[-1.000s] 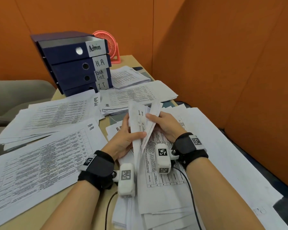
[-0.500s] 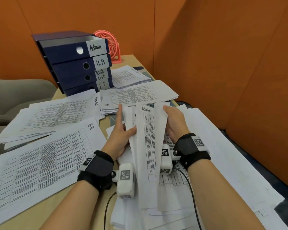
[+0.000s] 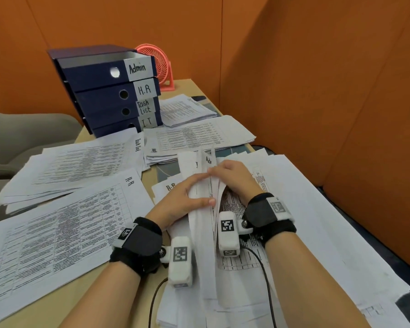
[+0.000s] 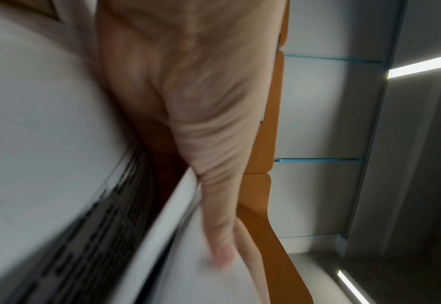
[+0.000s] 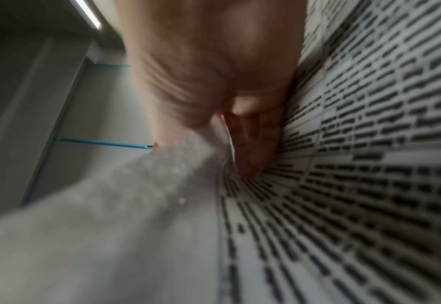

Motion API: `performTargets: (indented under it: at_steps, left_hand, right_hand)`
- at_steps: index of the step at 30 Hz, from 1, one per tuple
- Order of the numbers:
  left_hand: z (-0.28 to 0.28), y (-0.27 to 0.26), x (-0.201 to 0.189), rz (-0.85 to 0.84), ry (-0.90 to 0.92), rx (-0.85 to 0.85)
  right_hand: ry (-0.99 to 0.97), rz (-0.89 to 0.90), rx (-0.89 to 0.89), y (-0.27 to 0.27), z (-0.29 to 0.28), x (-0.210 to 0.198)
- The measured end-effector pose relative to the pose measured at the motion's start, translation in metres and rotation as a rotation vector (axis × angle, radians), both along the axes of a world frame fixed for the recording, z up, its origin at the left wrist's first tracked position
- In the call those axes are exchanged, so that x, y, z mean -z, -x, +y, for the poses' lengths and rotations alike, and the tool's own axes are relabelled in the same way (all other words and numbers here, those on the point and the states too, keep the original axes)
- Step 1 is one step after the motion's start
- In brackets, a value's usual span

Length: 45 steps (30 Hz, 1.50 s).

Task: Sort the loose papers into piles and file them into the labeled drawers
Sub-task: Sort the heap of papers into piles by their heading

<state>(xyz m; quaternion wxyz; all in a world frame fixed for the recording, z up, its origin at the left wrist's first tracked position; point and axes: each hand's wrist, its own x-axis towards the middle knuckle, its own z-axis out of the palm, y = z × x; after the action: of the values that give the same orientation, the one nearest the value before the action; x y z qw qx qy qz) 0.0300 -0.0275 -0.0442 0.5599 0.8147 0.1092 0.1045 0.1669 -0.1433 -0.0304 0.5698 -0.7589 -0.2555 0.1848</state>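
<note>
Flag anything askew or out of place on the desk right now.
The stack of labeled drawers leans, each box offset from the one below. The Admin drawer on top sits pulled out past its shell. The sorted piles, such as the H.R pile, are fanned unevenly. No damage visible. Both the left hand and the right hand hold upright sheets.

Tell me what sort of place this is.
Most likely an office desk in a partitioned cubicle. A stack of blue file drawers labeled Admin, H.R, Task list and I.T stands on the desk, printed papers lie in piles, and orange partition walls enclose it.
</note>
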Motion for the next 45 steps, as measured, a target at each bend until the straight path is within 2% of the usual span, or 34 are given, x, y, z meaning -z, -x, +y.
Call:
performTargets:
  at_steps: [3, 5, 8, 10, 12, 14, 16, 19, 23, 25, 27, 29, 31, 34, 37, 41, 45]
  left_hand:
    - [0.003, -0.002, 0.006, -0.003, 0.235, -0.178]
    - [0.001, -0.003, 0.004, -0.016, 0.307, -0.183]
    - [-0.004, 0.000, -0.002, -0.015, 0.262, -0.039]
    - [-0.007, 0.005, -0.007, -0.002, 0.180, 0.062]
    - [-0.007, 0.006, -0.008, 0.012, 0.157, 0.110]
    - [-0.007, 0.006, -0.006, 0.015, 0.166, 0.106]
    - [-0.004, 0.003, -0.003, 0.007, 0.204, 0.026]
    - [0.003, -0.001, 0.005, -0.009, 0.329, -0.123]
    - [0.005, -0.004, 0.008, -0.045, 0.417, -0.161]
    - [0.006, -0.003, 0.008, -0.090, 0.453, -0.239]
    - [0.009, -0.001, 0.005, -0.211, 0.362, -0.378]
    - [0.009, 0.003, -0.002, -0.334, 0.251, -0.432]
    - [0.003, 0.005, -0.008, -0.334, 0.374, -0.325]
    - [-0.006, 0.002, -0.008, -0.149, 0.562, -0.097]
    - [-0.008, 0.000, -0.003, -0.042, 0.512, 0.011]
    - [-0.015, 0.001, -0.002, 0.100, 0.399, 0.182]
    - [-0.019, -0.004, 0.003, 0.086, 0.263, 0.178]
  right_hand:
    - [-0.156, 0.114, 0.199, -0.010, -0.003, 0.008]
    - [-0.201, 0.098, 0.199, -0.011, -0.006, 0.007]
    - [-0.188, 0.044, 0.053, -0.009, -0.005, 0.005]
    - [-0.175, 0.078, 0.040, -0.006, -0.002, 0.004]
    - [-0.126, 0.190, 0.034, -0.003, -0.001, 0.002]
    - [-0.055, 0.152, -0.002, 0.000, -0.001, 0.000]
    - [-0.116, 0.149, 0.090, -0.004, -0.001, 0.002]
    - [-0.353, 0.395, 0.271, -0.012, -0.006, 0.003]
    - [-0.549, 0.541, 0.279, -0.015, -0.007, 0.005]
    - [-0.567, 0.560, 0.310, -0.012, -0.010, 0.001]
    - [-0.598, 0.546, 0.358, -0.014, -0.015, -0.003]
    - [-0.628, 0.538, 0.378, -0.017, -0.021, -0.006]
    - [-0.640, 0.527, 0.406, -0.019, -0.023, -0.005]
    - [-0.555, 0.474, 0.424, -0.016, -0.019, -0.006]
    - [-0.507, 0.467, 0.390, -0.010, -0.016, -0.008]
    - [-0.544, 0.497, 0.399, -0.011, -0.017, -0.006]
    - [-0.540, 0.439, 0.421, -0.012, -0.018, -0.011]
